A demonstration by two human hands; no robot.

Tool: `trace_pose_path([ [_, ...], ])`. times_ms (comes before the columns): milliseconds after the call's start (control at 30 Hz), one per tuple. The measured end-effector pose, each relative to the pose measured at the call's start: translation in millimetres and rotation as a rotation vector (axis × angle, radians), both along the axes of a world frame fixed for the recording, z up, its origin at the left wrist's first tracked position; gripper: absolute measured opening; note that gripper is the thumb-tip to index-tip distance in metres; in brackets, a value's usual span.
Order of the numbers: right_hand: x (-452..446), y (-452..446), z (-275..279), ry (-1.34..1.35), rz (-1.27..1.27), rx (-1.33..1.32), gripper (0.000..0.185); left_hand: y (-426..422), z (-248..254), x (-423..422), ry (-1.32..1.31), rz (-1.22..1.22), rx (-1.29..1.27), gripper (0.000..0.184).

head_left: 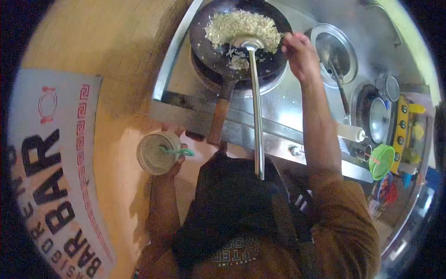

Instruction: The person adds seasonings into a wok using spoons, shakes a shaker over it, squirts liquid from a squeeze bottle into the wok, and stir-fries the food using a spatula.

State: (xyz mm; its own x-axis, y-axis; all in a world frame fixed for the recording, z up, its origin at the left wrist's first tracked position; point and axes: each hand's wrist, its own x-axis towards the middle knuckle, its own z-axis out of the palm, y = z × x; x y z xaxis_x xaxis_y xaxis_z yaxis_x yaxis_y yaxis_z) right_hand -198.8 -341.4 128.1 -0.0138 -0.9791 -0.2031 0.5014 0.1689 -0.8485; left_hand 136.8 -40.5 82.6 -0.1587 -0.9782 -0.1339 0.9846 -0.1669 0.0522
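Note:
My left hand is wrapped round a round tub of pale, grainy contents, held low at the left. A green-handled spoon stands in the tub. My right hand is over the right rim of a dark wok, its fingers curled together in a pinch; anything between them is too small to make out. Chopped, pale rice-like food lies in the wok. A steel ladle rests with its bowl in the food and its long handle pointing towards me, touched by neither hand.
The wok's wooden handle juts towards me. Right of it, a metal pan holds another ladle. Farther right are a white squeeze bottle, a second wok and a green basket. A printed banner hangs at left.

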Motion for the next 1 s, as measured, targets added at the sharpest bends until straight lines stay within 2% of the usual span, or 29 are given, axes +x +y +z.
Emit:
trace_pose_path([
  [100,-12.9,105.2,37.0,-0.233,0.355,-0.159,0.027,29.0,7.0,-23.3,-0.049,0.113,-0.028,0.068],
  [133,-20.0,142.3,56.6,-0.323,0.519,-0.092,0.029,42.3,5.1,-31.0,-0.069,0.148,-0.040,0.069],
  [167,-16.7,182.1,77.6,-0.311,0.554,-0.124,0.033,55.2,2.9,-41.7,-0.088,0.184,-0.052,0.070],
  [200,-21.3,214.5,98.5,-0.408,0.675,-0.137,0.031,67.9,0.9,-54.2,-0.092,0.209,-0.070,0.071],
  [300,-41.6,275.9,150.6,-0.906,1.057,-0.116,0.026,101.9,-2.3,-90.5,-0.056,0.224,-0.054,0.073],
  [400,-64.1,335.9,179.5,-1.171,1.033,-0.011,0.023,120.2,-4.9,-134.6,-0.031,0.255,-0.123,0.074],
  [500,-90.0,346.9,195.8,-1.140,1.135,-0.039,0.026,128.9,-7.8,-160.1,0.023,0.237,-0.110,0.075],
  [533,-98.0,349.8,194.3,-1.070,1.167,-0.152,0.027,129.6,-4.1,-165.2,0.007,0.226,-0.115,0.072],
  [600,-107.7,341.2,193.1,-0.958,1.415,-0.409,0.023,126.0,4.6,-173.2,-0.019,0.199,-0.115,0.067],
  [667,-108.6,307.8,192.6,-0.823,1.841,-0.722,0.015,123.5,4.8,-174.1,-0.100,0.206,-0.128,0.072],
  [733,-125.0,304.9,193.2,-0.261,1.411,-0.676,0.009,112.9,20.4,-182.5,-0.175,0.208,-0.172,0.073],
  [800,-117.6,298.6,194.2,0.397,0.915,-0.866,0.015,106.7,30.1,-189.0,-0.229,0.207,-0.188,0.070],
  [833,-106.3,291.4,190.0,0.680,0.767,-1.049,0.020,104.2,29.2,-189.3,-0.244,0.202,-0.173,0.067],
  [867,-94.8,284.0,185.7,0.969,0.578,-1.195,0.025,100.5,6.8,-183.7,-0.235,0.181,-0.110,0.063],
  [933,-86.4,274.4,168.0,1.236,0.643,-1.259,0.028,88.0,16.0,-187.9,-0.211,0.149,-0.029,0.055],
  [1000,-78.6,271.6,158.3,1.381,0.856,-1.111,0.027,78.5,31.2,-202.8,-0.202,0.160,0.003,0.047],
])
